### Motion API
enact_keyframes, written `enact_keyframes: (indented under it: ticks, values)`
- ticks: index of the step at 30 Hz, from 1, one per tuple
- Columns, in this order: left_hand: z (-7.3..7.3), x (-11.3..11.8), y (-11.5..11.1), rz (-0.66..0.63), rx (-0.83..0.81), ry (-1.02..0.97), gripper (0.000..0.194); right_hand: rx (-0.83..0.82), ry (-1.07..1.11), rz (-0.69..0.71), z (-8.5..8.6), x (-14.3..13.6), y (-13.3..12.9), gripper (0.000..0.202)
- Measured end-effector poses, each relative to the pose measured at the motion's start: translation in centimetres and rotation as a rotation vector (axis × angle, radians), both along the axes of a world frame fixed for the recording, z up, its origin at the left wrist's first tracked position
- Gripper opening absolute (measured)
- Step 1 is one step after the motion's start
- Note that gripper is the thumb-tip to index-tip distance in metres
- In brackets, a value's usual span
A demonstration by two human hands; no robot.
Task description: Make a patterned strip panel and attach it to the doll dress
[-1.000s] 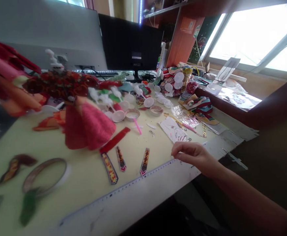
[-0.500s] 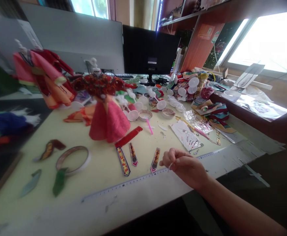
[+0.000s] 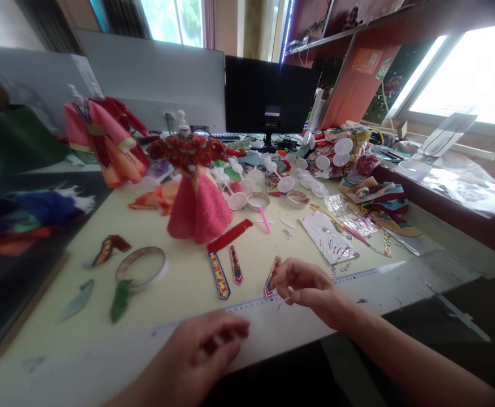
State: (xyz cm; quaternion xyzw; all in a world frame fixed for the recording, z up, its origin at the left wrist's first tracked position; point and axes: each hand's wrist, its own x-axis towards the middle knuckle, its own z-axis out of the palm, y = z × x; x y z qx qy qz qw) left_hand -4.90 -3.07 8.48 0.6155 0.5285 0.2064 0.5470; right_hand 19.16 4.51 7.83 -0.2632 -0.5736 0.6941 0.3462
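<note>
My right hand [image 3: 306, 288] is closed in a pinch over the ruler by the table's front edge. A short strand of tiny pale beads [image 3: 288, 300] pokes out from its fingertips. Partly behind those fingers lies a patterned strip with a pointed end [image 3: 271, 277]. My left hand [image 3: 207, 350] is blurred at the front edge, fingers loosely curled and thumb apart, with nothing clearly held. Farther in lie a yellow-and-red patterned strip [image 3: 219, 275] and a smaller dark one [image 3: 236, 265]. A white ruler [image 3: 247, 306] runs along the front.
A doll figure in a red top and pink skirt [image 3: 198, 209] stands mid-table. Left are a tape roll [image 3: 162, 271] and a green leaf-shaped piece [image 3: 120, 302]. A card with small pins [image 3: 327, 237] lies right. Behind stands a black monitor [image 3: 272, 93].
My left hand has come into view from the bottom. The right hand keeps its pinch near the patterned strip, now partly covering it. The whole view has shifted a little.
</note>
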Motion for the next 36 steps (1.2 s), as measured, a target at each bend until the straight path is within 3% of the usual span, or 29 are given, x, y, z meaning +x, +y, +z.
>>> enact_keyframes:
  ticks: [3, 8, 12, 17, 26, 36]
  values:
    - [0.6, 2.5, 3.5, -0.044, 0.074, -0.099, 0.043, 0.201, -0.132, 0.040, 1.3, -0.1, -0.2, 0.017]
    - [0.1, 5.0, 5.9, -0.219, -0.086, -0.369, 0.022, 0.415, -0.330, 0.010, 2.6, 0.1, -0.2, 0.015]
    - [-0.6, 4.9, 6.2, -0.156, -0.241, -0.414, 0.025, 0.467, -0.397, -0.044, 2.3, 0.5, 0.1, 0.017]
    - [-1.0, 4.3, 6.3, -0.114, -0.180, -0.366, 0.030, 0.526, -0.478, -0.096, 1.8, 0.6, 0.3, 0.013]
    - [-1.6, 4.1, 6.5, -0.072, -0.128, -0.348, 0.033, 0.618, -0.527, -0.053, 0.9, 0.3, 0.9, 0.018]
    - [-1.7, 4.1, 6.1, -0.063, -0.100, -0.339, 0.035, 0.504, -0.622, -0.043, 0.8, 0.2, 0.6, 0.014]
